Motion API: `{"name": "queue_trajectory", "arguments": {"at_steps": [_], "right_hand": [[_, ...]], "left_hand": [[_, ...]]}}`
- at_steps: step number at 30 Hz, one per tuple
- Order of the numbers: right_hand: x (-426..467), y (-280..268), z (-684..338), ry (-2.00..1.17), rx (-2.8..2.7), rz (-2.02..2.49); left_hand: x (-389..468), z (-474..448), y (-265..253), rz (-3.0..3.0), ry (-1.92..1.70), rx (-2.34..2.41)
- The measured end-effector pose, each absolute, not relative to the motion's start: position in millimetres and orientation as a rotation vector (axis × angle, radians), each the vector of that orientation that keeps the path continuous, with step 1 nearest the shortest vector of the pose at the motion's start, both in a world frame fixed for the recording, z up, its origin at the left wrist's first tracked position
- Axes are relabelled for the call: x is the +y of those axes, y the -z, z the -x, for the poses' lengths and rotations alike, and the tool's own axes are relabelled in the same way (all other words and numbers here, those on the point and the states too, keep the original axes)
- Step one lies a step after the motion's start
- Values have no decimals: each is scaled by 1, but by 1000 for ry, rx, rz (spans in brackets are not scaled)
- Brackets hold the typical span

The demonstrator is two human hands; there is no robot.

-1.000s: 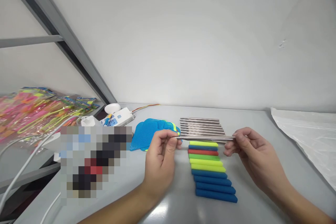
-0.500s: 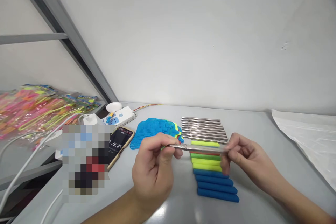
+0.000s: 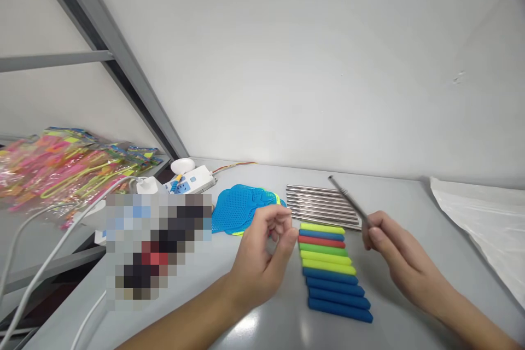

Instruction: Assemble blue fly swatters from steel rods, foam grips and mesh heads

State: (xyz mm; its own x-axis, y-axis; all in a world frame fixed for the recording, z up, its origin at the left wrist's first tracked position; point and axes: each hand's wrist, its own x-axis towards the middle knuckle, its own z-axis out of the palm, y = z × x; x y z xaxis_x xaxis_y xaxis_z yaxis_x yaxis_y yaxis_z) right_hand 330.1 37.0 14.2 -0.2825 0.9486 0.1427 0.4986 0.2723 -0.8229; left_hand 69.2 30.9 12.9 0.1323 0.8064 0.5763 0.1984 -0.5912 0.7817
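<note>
My right hand [image 3: 396, 251] pinches a slim metal tube [image 3: 348, 199] at its lower end, and the tube slants up and left over the row of steel tubes [image 3: 322, 203]. My left hand [image 3: 266, 251] has loosely curled fingers with nothing visible in them. It hovers just left of the coloured handle sleeves, between them and a pile of perforated blue plastic paddles [image 3: 235, 205], which look like fly swatter heads. Side by side lie several sleeves: a yellow sleeve [image 3: 322, 228], a red sleeve [image 3: 322, 241], a green sleeve [image 3: 323, 250] and blue sleeves [image 3: 340, 314] nearest me.
A white power strip [image 3: 191, 180] with cables stands at the back left. Beside it a pixelated patch hides part of the table. Packets of colourful goods [image 3: 74, 169] fill the left shelf. A white plastic sheet [image 3: 484, 224] lies at the right, and a wall rises behind.
My left hand has let go of the metal tube. My right hand has carried the tube rightward and tipped its far end up. Sleeves and steel tubes stay in place.
</note>
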Motion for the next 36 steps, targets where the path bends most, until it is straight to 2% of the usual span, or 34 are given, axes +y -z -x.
{"name": "queue_trajectory", "arguments": {"at_steps": [7,11,29,36], "right_hand": [[55,-4,-343,-531,-1759,1367],[57,-1,-339,-409,-1834,1284],[54,9,-340,-325,-2006,1085],[51,13,-340,-363,-1962,1051]], "left_hand": [[24,-75,-16,-2793,-746,729],[11,-85,-11,-2995,-486,691],[-1,-95,-4,-3020,-162,784],[-4,-91,-3,-3013,-267,674]]}}
